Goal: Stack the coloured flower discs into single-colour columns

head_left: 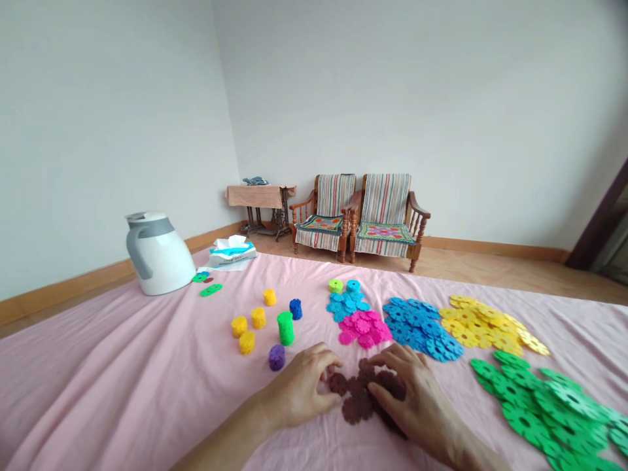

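Note:
A small pile of dark brown flower-shaped plastic discs (357,404) lies on the pink cloth between my hands. My left hand (301,386) is curled at the pile's left side, thumb and fingers round brown discs at its edge; the palm side is hidden. From the right, my right hand (412,392) bends over the pile, its thumb and fingers closed round more brown discs that it partly covers. Just beyond lie pink discs (366,328). To the left of my hands stand a purple stack (277,358) and a taller green stack (285,328).
Several yellow stacks (246,342) and a dark blue stack (295,309) stand left. Light blue (346,305), blue (417,327), yellow (483,324) and green disc piles (554,405) spread rightward. A white jug (164,258) and tissue box (232,254) stand far left; chairs (383,222) beyond.

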The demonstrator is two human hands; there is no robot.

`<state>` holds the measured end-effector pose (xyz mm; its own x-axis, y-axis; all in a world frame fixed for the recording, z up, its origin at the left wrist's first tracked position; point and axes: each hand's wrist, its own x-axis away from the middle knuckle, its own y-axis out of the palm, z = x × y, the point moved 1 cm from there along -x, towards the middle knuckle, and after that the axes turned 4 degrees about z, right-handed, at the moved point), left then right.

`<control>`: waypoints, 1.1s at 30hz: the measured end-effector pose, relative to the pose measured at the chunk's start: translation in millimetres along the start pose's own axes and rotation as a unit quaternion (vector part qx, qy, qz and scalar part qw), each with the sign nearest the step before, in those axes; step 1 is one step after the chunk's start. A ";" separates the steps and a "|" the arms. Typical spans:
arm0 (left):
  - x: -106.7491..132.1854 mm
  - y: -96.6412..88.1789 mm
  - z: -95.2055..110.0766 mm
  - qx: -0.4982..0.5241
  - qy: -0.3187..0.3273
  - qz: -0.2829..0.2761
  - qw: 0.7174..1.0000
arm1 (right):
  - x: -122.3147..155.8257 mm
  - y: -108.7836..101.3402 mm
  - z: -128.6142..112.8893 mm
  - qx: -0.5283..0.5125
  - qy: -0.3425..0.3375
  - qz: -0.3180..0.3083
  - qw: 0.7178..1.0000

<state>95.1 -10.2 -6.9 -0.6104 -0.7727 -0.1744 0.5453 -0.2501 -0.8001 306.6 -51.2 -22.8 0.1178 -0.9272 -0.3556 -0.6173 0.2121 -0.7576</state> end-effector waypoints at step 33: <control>-1.3 1.2 -15.0 0.050 -0.034 0.015 0.998 | -5.9 27.6 -20.7 -0.031 0.033 0.043 0.998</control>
<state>87.9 -0.7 -16.3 -0.5543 -0.8177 -0.1550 0.6198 -0.2812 -0.7327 272.8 -46.3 -30.4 0.0116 -0.9251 -0.3795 -0.6695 0.2747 -0.6901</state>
